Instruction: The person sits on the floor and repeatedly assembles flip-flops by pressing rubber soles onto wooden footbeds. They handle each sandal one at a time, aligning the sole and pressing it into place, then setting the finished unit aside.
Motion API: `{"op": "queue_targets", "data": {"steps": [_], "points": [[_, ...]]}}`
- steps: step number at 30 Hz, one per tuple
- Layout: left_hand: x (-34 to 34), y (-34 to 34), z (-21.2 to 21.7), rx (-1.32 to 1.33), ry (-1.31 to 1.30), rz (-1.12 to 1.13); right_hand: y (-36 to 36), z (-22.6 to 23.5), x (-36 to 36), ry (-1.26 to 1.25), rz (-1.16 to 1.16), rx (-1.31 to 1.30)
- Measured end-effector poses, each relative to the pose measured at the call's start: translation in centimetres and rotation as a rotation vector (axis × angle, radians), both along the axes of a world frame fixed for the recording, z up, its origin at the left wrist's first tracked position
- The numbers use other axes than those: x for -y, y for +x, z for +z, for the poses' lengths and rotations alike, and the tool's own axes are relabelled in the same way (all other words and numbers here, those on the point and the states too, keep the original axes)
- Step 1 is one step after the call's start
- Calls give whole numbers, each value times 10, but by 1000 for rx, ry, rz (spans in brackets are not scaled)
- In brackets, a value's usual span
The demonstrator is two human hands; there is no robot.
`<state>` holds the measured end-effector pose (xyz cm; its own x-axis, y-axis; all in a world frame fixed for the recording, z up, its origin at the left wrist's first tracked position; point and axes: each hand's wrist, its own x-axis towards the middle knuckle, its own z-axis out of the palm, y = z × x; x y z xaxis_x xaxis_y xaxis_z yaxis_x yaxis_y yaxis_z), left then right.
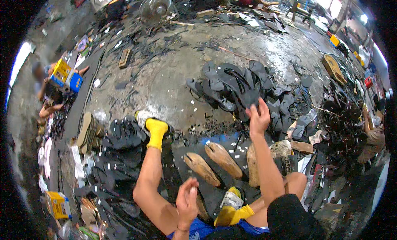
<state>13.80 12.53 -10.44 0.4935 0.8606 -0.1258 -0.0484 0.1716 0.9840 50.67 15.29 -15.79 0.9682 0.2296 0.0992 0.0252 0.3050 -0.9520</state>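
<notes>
My right hand (259, 119) stretches forward over a pile of dark sandals (223, 78) on the floor. Its fingers are apart, and a blurred dark sandal (249, 97) lies just beyond the fingertips; contact is hard to make out. My left hand (187, 200) is raised near my lap with loosely bent fingers and nothing visible in them. Between my legs, wooden shoe lasts lie on a dark mat: one on the left (202, 169), one in the middle (224, 159), and another (252, 165) partly behind my right forearm.
Black sheet material (115, 169) is heaped left of my leg, beside stacked sandals (85, 132). Yellow-and-blue boxes (62, 72) stand farther left, near a person. More dark footwear (337, 120) is piled at the right by another person. A wooden block (125, 58) and scattered scraps lie ahead.
</notes>
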Motion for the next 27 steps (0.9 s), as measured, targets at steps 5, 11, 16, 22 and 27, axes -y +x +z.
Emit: {"op": "queue_targets", "data": {"steps": [5, 11, 16, 22, 27], "points": [[-24, 16, 36, 294, -90, 101, -213, 43, 160, 212, 609, -602], [44, -57, 94, -28, 108, -182, -265, 113, 241, -457, 885, 10], [101, -111, 124, -154, 225, -674, -251, 181, 255, -514, 1521, 684], [120, -132, 125, -128, 216, -633, -269, 187, 264, -496, 1443, 661], [126, -140, 120, -70, 287, -585, -284, 185, 269, -437, 1456, 549]]}}
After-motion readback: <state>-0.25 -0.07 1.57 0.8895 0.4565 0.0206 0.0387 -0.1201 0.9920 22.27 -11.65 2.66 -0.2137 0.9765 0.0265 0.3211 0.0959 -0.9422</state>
